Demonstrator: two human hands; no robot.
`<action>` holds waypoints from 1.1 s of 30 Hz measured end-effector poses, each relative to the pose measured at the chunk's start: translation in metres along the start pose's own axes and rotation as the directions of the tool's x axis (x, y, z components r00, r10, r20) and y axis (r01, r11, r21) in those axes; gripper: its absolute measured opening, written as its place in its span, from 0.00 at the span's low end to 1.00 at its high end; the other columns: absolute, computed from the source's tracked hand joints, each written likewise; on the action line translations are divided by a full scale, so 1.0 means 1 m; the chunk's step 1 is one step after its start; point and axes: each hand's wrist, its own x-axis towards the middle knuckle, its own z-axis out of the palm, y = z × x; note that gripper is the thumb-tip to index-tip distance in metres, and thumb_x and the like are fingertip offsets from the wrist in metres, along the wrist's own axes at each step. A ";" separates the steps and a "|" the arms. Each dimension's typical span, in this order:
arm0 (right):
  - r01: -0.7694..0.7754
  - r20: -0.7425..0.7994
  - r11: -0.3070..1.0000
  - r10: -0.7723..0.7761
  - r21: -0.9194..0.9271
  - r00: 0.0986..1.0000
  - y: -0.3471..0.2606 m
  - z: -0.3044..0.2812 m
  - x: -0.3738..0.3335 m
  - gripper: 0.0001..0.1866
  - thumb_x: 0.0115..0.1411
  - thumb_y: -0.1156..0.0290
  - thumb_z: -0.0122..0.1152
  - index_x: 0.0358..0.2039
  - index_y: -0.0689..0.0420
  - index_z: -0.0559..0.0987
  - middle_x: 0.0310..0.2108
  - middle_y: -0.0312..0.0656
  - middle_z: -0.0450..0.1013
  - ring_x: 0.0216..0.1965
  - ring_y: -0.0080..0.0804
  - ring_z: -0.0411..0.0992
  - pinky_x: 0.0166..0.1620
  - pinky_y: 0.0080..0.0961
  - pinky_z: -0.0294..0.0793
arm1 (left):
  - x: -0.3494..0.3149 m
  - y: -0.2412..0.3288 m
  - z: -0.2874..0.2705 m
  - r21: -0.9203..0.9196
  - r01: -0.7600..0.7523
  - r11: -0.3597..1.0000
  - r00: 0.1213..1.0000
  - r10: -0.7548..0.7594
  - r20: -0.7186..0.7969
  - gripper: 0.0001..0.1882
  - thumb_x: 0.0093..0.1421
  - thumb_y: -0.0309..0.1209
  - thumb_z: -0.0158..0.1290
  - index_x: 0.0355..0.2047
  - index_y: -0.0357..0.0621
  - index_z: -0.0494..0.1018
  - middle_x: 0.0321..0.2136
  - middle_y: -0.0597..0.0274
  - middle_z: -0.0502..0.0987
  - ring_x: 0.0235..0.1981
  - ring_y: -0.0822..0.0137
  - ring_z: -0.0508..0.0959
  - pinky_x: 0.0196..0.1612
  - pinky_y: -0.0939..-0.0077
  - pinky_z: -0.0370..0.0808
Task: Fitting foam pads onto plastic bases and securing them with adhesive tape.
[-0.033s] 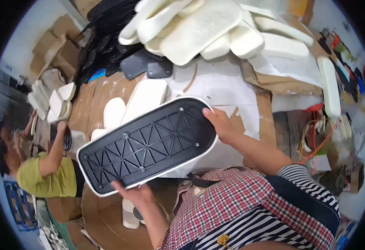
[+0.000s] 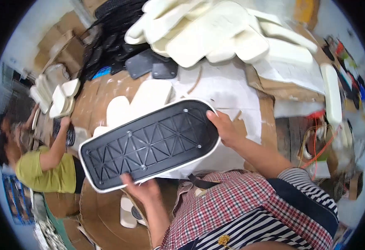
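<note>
Between my hands is a long cushion pad [image 2: 149, 143], its black ribbed plastic base facing me and a white rim running round it. Metal fasteners dot the base. My right hand [image 2: 224, 127] grips the far right end, thumb over the black face. At the lower left edge my left hand [image 2: 143, 187] holds it from below, thumb on the base and the other fingers mostly hidden behind. White pads [image 2: 151, 96] lie on the table just beyond it.
White pads [image 2: 209, 33] are heaped at the back, beside stacked black bases [image 2: 140, 64]. Cardboard [image 2: 97, 98] and white paper cover the table [image 2: 236, 91]. Below stands a cardboard box [image 2: 101, 212] with white pieces inside. A co-worker in a yellow-green shirt [image 2: 51, 171] works at left; orange cords [image 2: 322, 146] hang right.
My left thumb has shifted right along the pad's lower edge. The pad stays held in both hands, almost level with before. The co-worker's hand has moved slightly.
</note>
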 end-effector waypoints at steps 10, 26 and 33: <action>-0.221 0.351 0.975 0.193 0.040 0.916 0.000 0.005 0.017 0.27 0.65 0.53 0.41 0.56 0.60 0.61 0.42 0.46 0.72 0.36 0.31 0.74 0.37 0.25 0.75 | 0.026 0.029 -0.039 -0.241 0.028 0.970 0.992 -0.056 -0.112 0.16 0.57 0.35 0.51 0.43 0.39 0.69 0.42 0.54 0.75 0.43 0.56 0.75 0.47 0.58 0.74; -0.300 -0.054 0.944 0.310 0.136 0.949 0.048 -0.027 0.192 0.12 0.60 0.67 0.52 0.41 0.60 0.71 0.35 0.45 0.73 0.32 0.32 0.73 0.34 0.25 0.75 | 0.132 0.079 -0.128 -0.200 -0.147 0.969 0.970 0.102 -0.221 0.13 0.59 0.33 0.48 0.39 0.35 0.71 0.39 0.50 0.76 0.43 0.49 0.74 0.44 0.60 0.75; 0.031 -0.014 0.832 -0.047 -0.553 0.999 0.083 0.014 0.339 0.10 0.54 0.72 0.56 0.37 0.57 0.75 0.37 0.43 0.73 0.36 0.39 0.72 0.38 0.33 0.74 | 0.146 0.031 -0.091 0.085 -0.010 0.996 0.934 0.039 -0.354 0.14 0.58 0.32 0.50 0.42 0.37 0.70 0.37 0.57 0.73 0.36 0.59 0.74 0.41 0.70 0.74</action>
